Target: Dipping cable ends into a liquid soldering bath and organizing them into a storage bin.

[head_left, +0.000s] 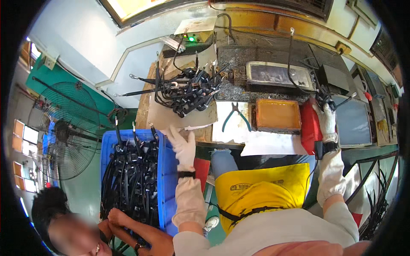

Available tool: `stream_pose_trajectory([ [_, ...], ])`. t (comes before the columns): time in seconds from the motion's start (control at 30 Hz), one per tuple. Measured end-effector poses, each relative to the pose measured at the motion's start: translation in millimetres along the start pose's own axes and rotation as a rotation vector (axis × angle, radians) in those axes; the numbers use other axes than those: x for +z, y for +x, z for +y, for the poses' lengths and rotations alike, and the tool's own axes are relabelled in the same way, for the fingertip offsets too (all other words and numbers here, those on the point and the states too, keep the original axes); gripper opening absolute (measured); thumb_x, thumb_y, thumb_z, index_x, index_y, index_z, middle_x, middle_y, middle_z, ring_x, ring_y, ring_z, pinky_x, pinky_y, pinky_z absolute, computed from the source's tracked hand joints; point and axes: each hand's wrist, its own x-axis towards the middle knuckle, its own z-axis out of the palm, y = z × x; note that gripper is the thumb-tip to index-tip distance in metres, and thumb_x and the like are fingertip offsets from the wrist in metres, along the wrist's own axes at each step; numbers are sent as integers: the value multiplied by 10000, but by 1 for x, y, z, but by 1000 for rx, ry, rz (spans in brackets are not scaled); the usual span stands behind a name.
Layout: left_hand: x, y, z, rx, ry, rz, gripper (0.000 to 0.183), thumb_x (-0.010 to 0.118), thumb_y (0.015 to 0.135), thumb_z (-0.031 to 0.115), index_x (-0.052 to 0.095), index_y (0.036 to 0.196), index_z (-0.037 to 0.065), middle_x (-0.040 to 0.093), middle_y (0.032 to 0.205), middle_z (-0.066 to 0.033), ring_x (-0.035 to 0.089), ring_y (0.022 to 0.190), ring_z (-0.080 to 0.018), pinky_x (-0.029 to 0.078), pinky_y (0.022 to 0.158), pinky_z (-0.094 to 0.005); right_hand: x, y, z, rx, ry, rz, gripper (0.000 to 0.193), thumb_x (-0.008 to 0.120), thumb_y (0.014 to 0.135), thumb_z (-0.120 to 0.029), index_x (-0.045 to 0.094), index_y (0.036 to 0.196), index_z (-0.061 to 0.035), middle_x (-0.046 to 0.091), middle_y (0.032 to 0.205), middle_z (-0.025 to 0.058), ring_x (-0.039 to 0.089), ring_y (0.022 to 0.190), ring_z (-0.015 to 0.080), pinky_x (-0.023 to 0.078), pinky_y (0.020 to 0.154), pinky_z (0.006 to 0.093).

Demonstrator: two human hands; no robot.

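My right hand, in a white glove, is closed around a black cable with metal lugs at its ends. One length stands up in an arc, and a shorter end points right. The hand is beside a red box. My left hand, also gloved, has its fingers spread and holds nothing. It hovers between the blue bin and the table's front edge. Ahead of it, a heap of black cables with lugs lies on cardboard. Pliers with teal handles rest on white paper.
A metal trough with a silvery surface stands behind a tray of orange-brown material. A grey panel lies at right. Black cables fill the blue bin; another person's arms reach over it. A large fan stands at left.
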Motion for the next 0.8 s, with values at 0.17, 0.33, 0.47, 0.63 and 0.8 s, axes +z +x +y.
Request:
stream_pose_trajectory([
  [0.17,-71,-7,-10,240,41,233,532,616,779,173,410,1247,28,315,1327,-234,343,1199,-408,341,966,-425,3,0,2,-22,9,-11,335,476,861,-37,450,1193,5,531,1168,121,509,1088,240,462,891,404],
  [0.33,-110,-15,-35,132,218,182,447,602,778,223,478,1167,42,409,1255,-207,426,1122,-378,371,922,-435,9,2,-1,-40,12,21,273,469,851,-6,493,1123,13,546,1129,121,521,1061,239,462,891,422],
  [0.47,-102,-30,-72,64,297,82,462,597,771,311,497,1142,55,451,1211,-203,447,1095,-373,384,900,-439,25,3,-13,-108,-39,15,269,491,850,-29,495,1117,8,551,1117,122,526,1049,230,463,893,402],
  [0.63,-105,-27,-69,-187,169,-239,508,522,798,401,486,1150,36,531,1099,-222,519,1002,-396,418,833,-468,85,14,-5,-86,-50,-4,285,495,843,-12,472,1127,1,547,1105,129,527,1046,239,455,905,396],
  [0.8,-115,-10,-63,-227,53,-345,486,474,819,426,511,1104,34,586,961,-229,554,924,-397,432,803,-453,140,40,27,-61,-18,-77,299,543,813,15,442,1092,-27,543,1046,107,555,940,211,463,885,354],
])
